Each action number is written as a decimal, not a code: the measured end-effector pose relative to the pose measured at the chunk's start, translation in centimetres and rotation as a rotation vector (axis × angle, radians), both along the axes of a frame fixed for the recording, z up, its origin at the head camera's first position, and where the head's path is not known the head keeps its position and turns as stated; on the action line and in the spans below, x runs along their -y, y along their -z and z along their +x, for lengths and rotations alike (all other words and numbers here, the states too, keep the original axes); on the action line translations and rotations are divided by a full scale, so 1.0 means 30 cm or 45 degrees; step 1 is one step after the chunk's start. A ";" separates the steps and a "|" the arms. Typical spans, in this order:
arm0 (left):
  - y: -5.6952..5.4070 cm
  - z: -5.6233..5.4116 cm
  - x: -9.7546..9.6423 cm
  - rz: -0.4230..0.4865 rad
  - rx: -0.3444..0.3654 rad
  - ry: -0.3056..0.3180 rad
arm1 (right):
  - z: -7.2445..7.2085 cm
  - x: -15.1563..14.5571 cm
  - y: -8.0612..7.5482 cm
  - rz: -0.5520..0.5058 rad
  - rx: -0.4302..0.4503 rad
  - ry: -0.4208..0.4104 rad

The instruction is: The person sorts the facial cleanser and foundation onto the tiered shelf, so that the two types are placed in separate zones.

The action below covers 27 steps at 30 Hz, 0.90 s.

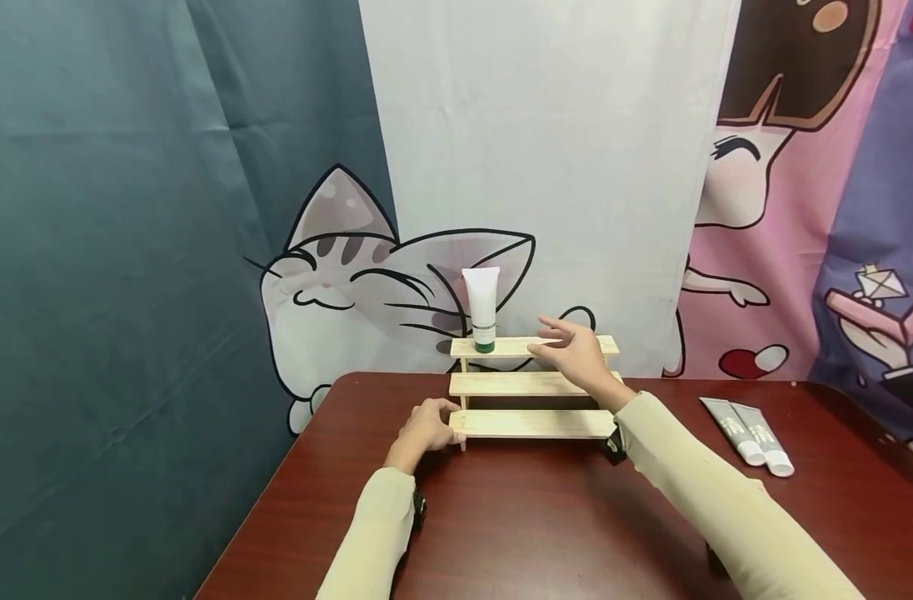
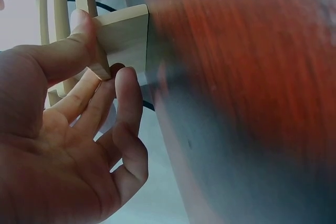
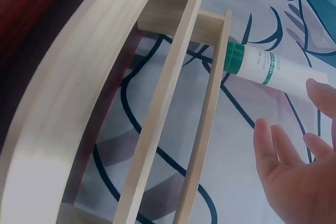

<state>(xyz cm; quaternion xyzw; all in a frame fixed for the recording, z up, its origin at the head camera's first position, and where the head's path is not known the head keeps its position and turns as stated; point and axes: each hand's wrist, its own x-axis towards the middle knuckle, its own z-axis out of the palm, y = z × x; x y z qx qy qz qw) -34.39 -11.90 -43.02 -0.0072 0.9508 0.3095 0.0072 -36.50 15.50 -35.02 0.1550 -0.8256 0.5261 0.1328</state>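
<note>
A three-tier wooden display stand (image 1: 531, 425) stands at the back of the table. My left hand (image 1: 428, 427) grips the left end of its lowest shelf. In the left wrist view the thumb (image 2: 81, 27) lies on the shelf's upper side, with fingers curled beneath. On the top shelf's left end, a white squeeze tube (image 1: 482, 304) stands upright on its green cap (image 3: 234, 57). To the right of the tube, my right hand (image 1: 574, 354) hovers by the top shelf with fingers spread, holding nothing. The right wrist view shows these fingers (image 3: 265, 148) apart from the tube.
Two grey squeeze tubes with white caps (image 1: 756, 437) lie side by side on the dark red table (image 1: 546, 517), right of the stand. Behind the table hangs a printed cloth (image 1: 561, 167) with cartoon figures.
</note>
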 end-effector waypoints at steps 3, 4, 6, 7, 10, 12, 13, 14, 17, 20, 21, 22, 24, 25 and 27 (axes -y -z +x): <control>-0.001 -0.005 -0.001 -0.010 -0.002 -0.006 | 0.014 -0.023 0.000 0.022 0.004 0.000; -0.001 -0.006 -0.001 -0.011 -0.003 -0.006 | 0.019 -0.031 0.000 0.024 0.005 0.000; 0.000 -0.007 -0.003 -0.011 0.000 -0.006 | 0.033 -0.050 0.000 0.035 0.005 -0.001; 0.000 -0.007 -0.004 -0.013 0.001 -0.004 | 0.040 -0.059 0.001 0.038 0.010 -0.002; 0.001 -0.007 -0.006 -0.016 0.005 -0.005 | 0.058 -0.085 0.002 0.039 0.028 0.002; 0.001 -0.006 -0.006 -0.017 0.006 -0.007 | 0.068 -0.099 0.002 0.036 0.038 -0.002; 0.001 -0.005 -0.005 -0.017 0.007 -0.008 | 0.073 -0.105 0.002 0.028 0.045 -0.008; 0.002 -0.005 -0.005 -0.017 0.008 -0.010 | 0.079 -0.112 0.001 0.024 0.047 -0.011; 0.002 -0.008 -0.002 -0.015 0.008 -0.008 | 0.095 -0.134 -0.002 0.026 0.056 -0.008; 0.002 -0.011 -0.001 -0.013 0.010 -0.008 | 0.109 -0.163 -0.002 0.026 0.069 0.004; 0.002 -0.012 -0.001 -0.012 0.010 -0.009 | 0.114 -0.173 -0.002 0.024 0.066 0.010; 0.001 -0.012 -0.002 -0.010 0.010 -0.009 | 0.119 -0.183 -0.002 0.028 0.062 0.014; 0.002 -0.012 -0.003 -0.014 0.013 -0.008 | 0.127 -0.203 0.000 0.025 0.067 0.022; 0.001 -0.011 -0.004 -0.015 0.012 -0.007 | 0.131 -0.212 0.001 0.025 0.068 0.027; 0.000 -0.010 -0.003 -0.013 0.007 -0.006 | 0.138 -0.230 0.003 0.020 0.077 0.031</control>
